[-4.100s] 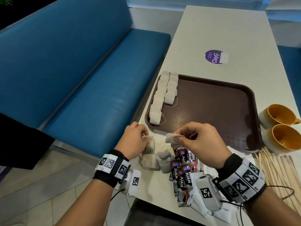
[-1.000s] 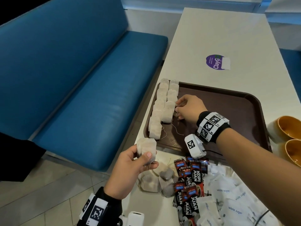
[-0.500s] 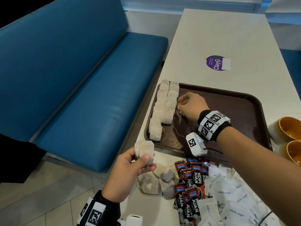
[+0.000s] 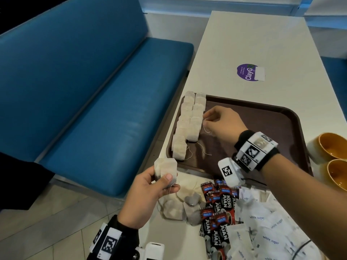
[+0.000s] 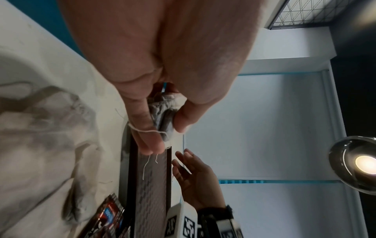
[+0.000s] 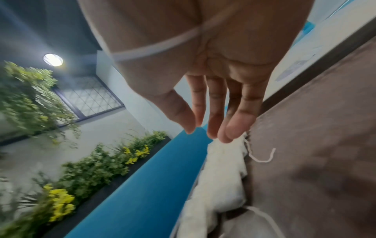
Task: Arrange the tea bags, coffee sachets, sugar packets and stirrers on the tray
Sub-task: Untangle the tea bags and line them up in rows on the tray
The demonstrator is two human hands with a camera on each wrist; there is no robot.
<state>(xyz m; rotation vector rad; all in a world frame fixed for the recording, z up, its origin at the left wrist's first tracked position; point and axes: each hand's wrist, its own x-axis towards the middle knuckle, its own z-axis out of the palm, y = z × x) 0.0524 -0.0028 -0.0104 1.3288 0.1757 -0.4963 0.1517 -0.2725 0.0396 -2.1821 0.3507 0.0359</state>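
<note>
On the left side of the brown tray (image 4: 272, 124) the tea bags (image 4: 189, 124) lie in two rows. My right hand (image 4: 205, 121) hovers over the tray beside the inner row. In the right wrist view its fingers (image 6: 238, 127) are straight, their tips at a tea bag (image 6: 221, 161), holding nothing. My left hand (image 4: 165, 180) pinches a couple of tea bags (image 4: 166, 168) between thumb and fingers, off the tray's near left corner; the left wrist view shows the held tea bags (image 5: 164, 116) edge-on. Loose tea bags (image 4: 180, 207), coffee sachets (image 4: 219, 212) and sugar packets (image 4: 266, 228) lie piled on the table near me.
Two orange-lined cups (image 4: 330, 149) stand right of the tray. A purple sticker (image 4: 247, 72) is on the white table (image 4: 253, 38) beyond it. A blue bench (image 4: 93, 109) runs along the table's left edge. No stirrers are in view.
Four seconds ago both hands were at the loose pile. Since then the right hand went to the inner tea bag row and edged slightly farther along it. The left hand lifted tea bags and holds them still.
</note>
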